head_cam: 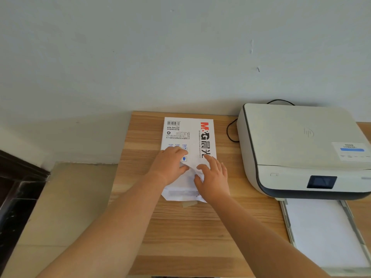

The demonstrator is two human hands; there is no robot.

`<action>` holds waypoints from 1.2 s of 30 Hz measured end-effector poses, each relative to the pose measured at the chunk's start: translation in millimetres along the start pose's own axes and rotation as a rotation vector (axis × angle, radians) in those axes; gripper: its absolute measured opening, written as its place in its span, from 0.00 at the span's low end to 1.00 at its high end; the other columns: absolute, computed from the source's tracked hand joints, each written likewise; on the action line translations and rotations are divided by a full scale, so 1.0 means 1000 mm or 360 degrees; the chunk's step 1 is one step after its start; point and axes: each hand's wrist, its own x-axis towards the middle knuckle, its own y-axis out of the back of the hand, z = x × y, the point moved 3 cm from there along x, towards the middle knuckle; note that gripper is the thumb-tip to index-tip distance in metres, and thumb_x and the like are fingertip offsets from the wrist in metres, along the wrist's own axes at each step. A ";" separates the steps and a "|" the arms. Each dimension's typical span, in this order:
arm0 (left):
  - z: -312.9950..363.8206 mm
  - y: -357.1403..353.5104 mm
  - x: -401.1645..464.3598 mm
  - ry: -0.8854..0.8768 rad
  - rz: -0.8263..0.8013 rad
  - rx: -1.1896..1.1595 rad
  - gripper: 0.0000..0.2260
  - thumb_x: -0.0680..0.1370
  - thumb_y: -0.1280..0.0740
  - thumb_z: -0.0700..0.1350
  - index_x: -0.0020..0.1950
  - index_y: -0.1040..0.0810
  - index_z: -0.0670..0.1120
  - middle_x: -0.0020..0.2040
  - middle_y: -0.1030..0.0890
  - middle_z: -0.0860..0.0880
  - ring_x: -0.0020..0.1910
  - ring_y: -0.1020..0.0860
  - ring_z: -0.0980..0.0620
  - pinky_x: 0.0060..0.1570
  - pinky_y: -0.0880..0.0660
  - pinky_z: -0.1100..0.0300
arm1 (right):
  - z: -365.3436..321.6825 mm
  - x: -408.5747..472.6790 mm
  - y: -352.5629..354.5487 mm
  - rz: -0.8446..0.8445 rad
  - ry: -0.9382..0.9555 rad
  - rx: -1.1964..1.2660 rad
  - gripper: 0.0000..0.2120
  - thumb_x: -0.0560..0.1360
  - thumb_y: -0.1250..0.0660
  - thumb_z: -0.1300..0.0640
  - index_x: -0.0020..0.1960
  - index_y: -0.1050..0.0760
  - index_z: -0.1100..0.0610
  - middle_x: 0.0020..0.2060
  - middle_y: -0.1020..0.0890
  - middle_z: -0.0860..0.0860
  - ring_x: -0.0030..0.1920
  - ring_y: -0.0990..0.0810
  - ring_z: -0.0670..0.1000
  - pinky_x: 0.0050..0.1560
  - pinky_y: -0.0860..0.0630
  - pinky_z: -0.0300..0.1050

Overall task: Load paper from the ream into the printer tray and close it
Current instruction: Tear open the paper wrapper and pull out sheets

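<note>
A white paper ream (188, 135) with red and black print lies lengthwise on the wooden table (190, 233). Its near end is crumpled and unfolded. My left hand (169, 166) rests on the ream's near left part, fingers curled over the wrapper. My right hand (213, 177) presses on the near right part, thumb and fingers pinching the creased wrapper. The white printer (297, 149) stands at the right. Its paper tray (323, 233) is pulled out toward me and shows white sheets inside.
A black cable (230, 131) loops between the ream and the printer and runs behind it. The wall stands right behind the table. Left of the table the floor drops away, with a dark wooden frame (18, 189) at the far left.
</note>
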 end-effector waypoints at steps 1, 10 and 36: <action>-0.002 0.001 -0.005 0.0022 0.0047 -0.0043 0.24 0.75 0.31 0.52 0.69 0.29 0.47 0.67 0.27 0.48 0.66 0.30 0.48 0.65 0.32 0.50 | 0.002 0.003 0.001 0.0002 0.0000 0.0020 0.11 0.70 0.28 0.54 0.52 0.20 0.55 0.67 0.26 0.57 0.69 0.31 0.60 0.69 0.38 0.63; -0.027 -0.019 -0.077 0.0432 0.0163 -0.0012 0.30 0.75 0.32 0.50 0.74 0.39 0.47 0.71 0.34 0.47 0.67 0.33 0.46 0.65 0.32 0.51 | 0.007 0.011 0.010 -0.0295 -0.0121 0.0114 0.18 0.76 0.36 0.47 0.65 0.28 0.49 0.73 0.35 0.50 0.74 0.41 0.53 0.75 0.49 0.54; 0.001 -0.060 -0.040 0.0046 -0.0370 0.0518 0.14 0.80 0.40 0.47 0.63 0.25 0.43 0.64 0.29 0.46 0.65 0.33 0.47 0.53 0.26 0.53 | 0.015 0.015 0.013 -0.0372 -0.0095 0.0165 0.24 0.75 0.34 0.45 0.68 0.31 0.50 0.70 0.31 0.49 0.72 0.36 0.51 0.72 0.42 0.53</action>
